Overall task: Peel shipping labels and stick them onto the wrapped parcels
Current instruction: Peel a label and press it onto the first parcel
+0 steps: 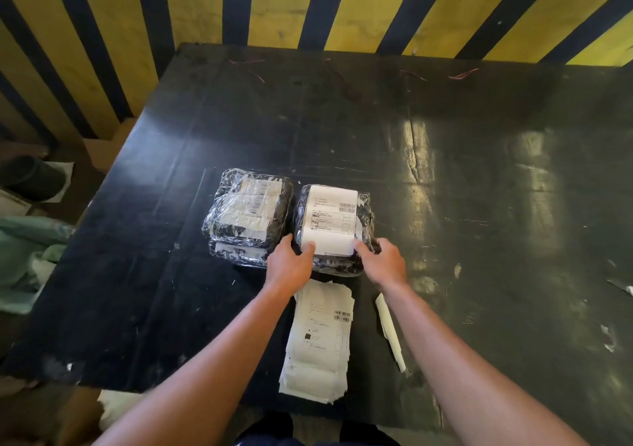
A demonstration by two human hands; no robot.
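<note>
I have both hands at the near edge of the right parcel, smoothing a label onto its top. My left hand presses its thumb on the label's near left corner; my right hand presses fingertips on the near right corner, fingers extended, so the label lies flat. The left parcel sits just beside, unlabelled I judge. The label stack lies between my arms for easy reach.
</note>
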